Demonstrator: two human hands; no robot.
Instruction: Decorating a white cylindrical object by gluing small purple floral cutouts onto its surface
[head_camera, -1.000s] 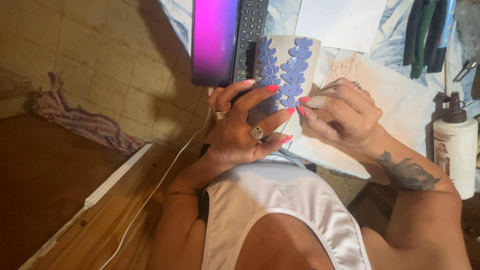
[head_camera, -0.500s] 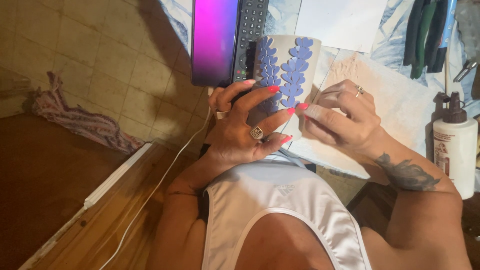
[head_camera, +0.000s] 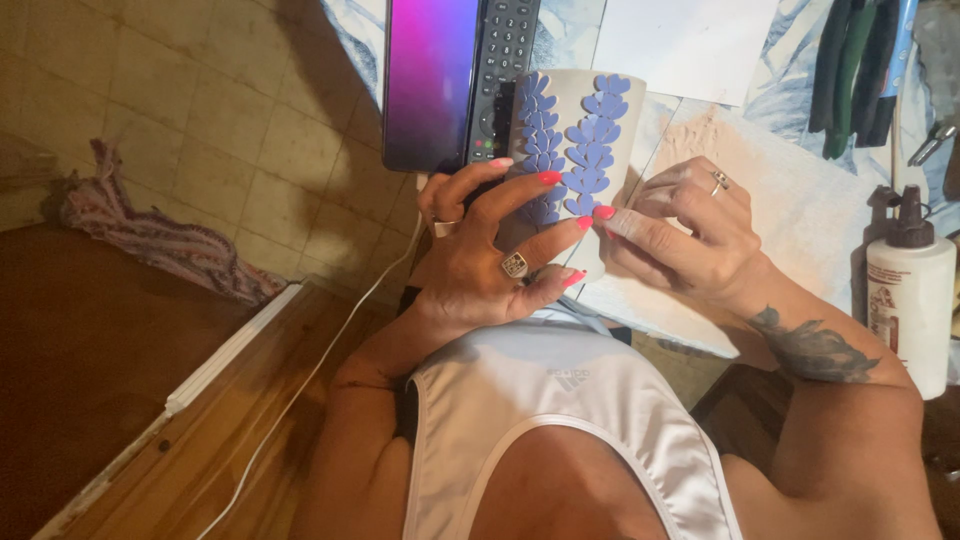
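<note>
Nearest the camera, a white top (head_camera: 570, 420) and two bare forearms, the right one bearing a dark tattoo (head_camera: 812, 350). Just beyond, left hand (head_camera: 480, 265) wrapped around the near end of a pale mug (head_camera: 570, 150), fingers curled and pressed on its side, thumb low against the wall, a square ring (head_camera: 514, 264) on one finger. Right hand (head_camera: 690, 235) touching the same mug from the other side, forefinger tip set on the wall beside the lowest blue petal, remaining fingers loosely bent over the board, so closed on nothing but pressing. Mug lying tilted between both hands, held up off the work board (head_camera: 790, 190), mouth pointing away. On its wall, two rows of blue petals (head_camera: 590, 140) running lengthwise from the grip outward. Left of the grip, a white cable (head_camera: 300, 385) trailing down across a wooden surface (head_camera: 120, 400), and a striped cloth (head_camera: 160, 235) on the tiled floor (head_camera: 200, 100) farther left. Right of the grip, well apart, a white bottle (head_camera: 910, 300) with a dark nozzle standing upright. Beyond the grip, touching the mug's left edge in view, a black remote (head_camera: 500, 70) beside a glowing purple screen (head_camera: 430, 80). Farther still, a white sheet (head_camera: 690, 45) and, up to the right, green-handled pliers (head_camera: 850, 70).
</note>
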